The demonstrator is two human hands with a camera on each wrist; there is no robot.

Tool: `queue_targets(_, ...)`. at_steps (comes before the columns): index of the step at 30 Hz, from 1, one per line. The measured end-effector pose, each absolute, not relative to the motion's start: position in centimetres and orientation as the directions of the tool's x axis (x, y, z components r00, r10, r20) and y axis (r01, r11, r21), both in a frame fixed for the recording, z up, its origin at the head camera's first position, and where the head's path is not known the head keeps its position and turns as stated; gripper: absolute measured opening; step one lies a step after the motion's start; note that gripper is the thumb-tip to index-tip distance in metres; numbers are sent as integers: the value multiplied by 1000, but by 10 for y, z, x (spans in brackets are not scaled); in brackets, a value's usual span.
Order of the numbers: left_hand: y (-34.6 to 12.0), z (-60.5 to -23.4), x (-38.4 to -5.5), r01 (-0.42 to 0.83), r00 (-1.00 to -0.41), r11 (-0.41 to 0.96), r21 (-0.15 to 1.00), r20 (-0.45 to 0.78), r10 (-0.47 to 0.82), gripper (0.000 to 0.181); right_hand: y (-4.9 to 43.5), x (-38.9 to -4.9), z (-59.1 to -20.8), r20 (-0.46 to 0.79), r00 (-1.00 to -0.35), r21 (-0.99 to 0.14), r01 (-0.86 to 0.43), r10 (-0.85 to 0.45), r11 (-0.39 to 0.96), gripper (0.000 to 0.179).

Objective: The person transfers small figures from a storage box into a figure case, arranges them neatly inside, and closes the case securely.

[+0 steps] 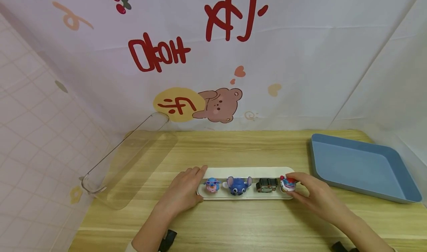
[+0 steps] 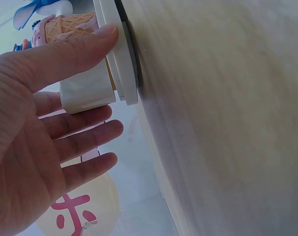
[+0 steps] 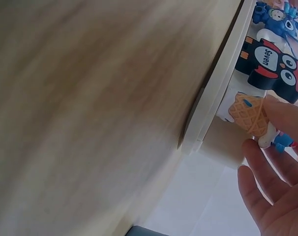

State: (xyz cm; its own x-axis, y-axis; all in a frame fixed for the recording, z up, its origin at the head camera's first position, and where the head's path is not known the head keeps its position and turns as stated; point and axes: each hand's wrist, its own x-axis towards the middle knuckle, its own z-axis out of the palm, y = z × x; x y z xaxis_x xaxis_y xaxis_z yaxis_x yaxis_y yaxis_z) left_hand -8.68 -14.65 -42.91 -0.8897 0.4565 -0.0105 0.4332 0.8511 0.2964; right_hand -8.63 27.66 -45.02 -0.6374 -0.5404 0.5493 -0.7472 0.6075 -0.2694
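A long white stand lies on the table with figurines in a row along it. My left hand grips its left end, thumb on the front edge, as the left wrist view also shows. At the right end, my right hand pinches an ice-cream-cone figurine between thumb and fingertips, its waffle base low against the stand. Beside it stands a dark owl figurine marked "Seven". Further left sit a blue big-eared figurine and a small blue-and-pink figurine, nearest my left hand.
A blue-grey tray lies to the right, past my right hand. On the left, a long clear plastic cover leans near the tiled-pattern side wall. A white printed sheet hangs behind the wooden table.
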Motion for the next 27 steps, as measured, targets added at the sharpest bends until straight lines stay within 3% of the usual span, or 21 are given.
queue_targets(22,-147,-430,-88,433,-890,851,296,-8,456,97,272,-89,-448,542,-638,-269,-749,-547,606,63)
queue_targets(27,-147,-430,-88,438,-888,849,295,-6,460,97,273,-85,-443,525,-659,-284,-732,-539,619,55)
